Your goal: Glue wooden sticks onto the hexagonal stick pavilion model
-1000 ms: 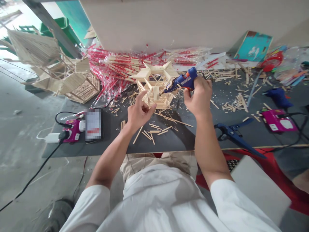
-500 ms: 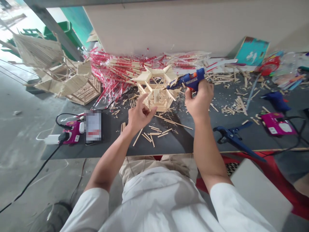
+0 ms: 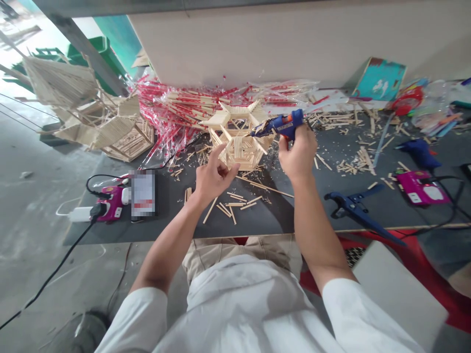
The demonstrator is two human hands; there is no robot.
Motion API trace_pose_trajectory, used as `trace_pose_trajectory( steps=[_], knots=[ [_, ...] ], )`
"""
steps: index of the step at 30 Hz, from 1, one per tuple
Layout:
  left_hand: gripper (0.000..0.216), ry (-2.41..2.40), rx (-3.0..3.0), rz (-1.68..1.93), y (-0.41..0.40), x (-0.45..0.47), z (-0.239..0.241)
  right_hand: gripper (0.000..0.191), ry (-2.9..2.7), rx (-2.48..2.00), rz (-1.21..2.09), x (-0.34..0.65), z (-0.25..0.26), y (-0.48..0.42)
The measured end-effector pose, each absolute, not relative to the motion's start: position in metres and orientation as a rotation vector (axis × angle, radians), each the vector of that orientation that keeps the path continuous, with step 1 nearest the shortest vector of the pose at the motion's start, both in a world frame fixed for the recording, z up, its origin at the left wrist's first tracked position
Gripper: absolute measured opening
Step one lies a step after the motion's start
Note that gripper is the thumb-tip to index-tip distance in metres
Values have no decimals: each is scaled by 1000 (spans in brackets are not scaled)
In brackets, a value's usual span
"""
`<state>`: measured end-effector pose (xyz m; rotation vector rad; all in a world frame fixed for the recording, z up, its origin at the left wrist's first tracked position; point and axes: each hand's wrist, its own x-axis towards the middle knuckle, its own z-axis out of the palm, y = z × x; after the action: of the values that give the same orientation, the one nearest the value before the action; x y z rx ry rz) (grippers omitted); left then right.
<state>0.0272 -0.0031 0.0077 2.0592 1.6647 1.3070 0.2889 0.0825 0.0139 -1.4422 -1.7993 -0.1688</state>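
With the stick model point(image 3: 238, 145) as the dial's centre and six o'clock towards the person, the concrete floor point(image 3: 33, 211) shows at eight o'clock, beyond the dark grey table point(image 3: 172, 223). On the tabletop, short cut sticks point(image 3: 235, 201) lie loosely at six o'clock. A blue cutter point(image 3: 353, 206) sits at four, its long handle jutting over the near edge. At eight are a phone point(image 3: 143, 193) with a blurred screen and, just beside it, a magenta power strip point(image 3: 115, 202); a second power strip point(image 3: 423, 188) is at about three, near a spare glue gun point(image 3: 421, 153). A larger stick structure point(image 3: 125, 135) stands at nine. A teal panel point(image 3: 380, 81) leans at two against the pale wall point(image 3: 275, 46).

Clear plastic bags point(image 3: 156, 139), spread from ten to one o'clock, hold many red-marked sticks point(image 3: 184, 102). A green bin point(image 3: 110, 56) stands further off at ten; its contents are hidden.

The left hand point(image 3: 213, 179) is at seven, beside the model, thumb and index finger curved apart with their tips at its near side; I cannot tell whether they grip it. The right hand point(image 3: 300, 154) is at three, fingers wrapped round a blue glue gun point(image 3: 283, 126), whose nozzle points towards nine, at the model's upper right; contact is unclear.
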Motion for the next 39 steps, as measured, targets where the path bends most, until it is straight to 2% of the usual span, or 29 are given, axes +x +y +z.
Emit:
trace_pose_trajectory(
  steps=[13,18,28,39],
  knots=[
    [66,1670,2091,1304,-4,27,9,45,-1815,-1450,-180,293,12,83],
    [67,1650,2089,1310,-4,27,8,39,-1830,-1428,-158,294,12,83],
    [67,1641,2108,1325,-3,26,7,43,-1836,-1414,-192,295,10,84],
    [68,1649,2110,1324,-3,26,8,44,-1635,-1499,-193,287,16,78]
  ],
)
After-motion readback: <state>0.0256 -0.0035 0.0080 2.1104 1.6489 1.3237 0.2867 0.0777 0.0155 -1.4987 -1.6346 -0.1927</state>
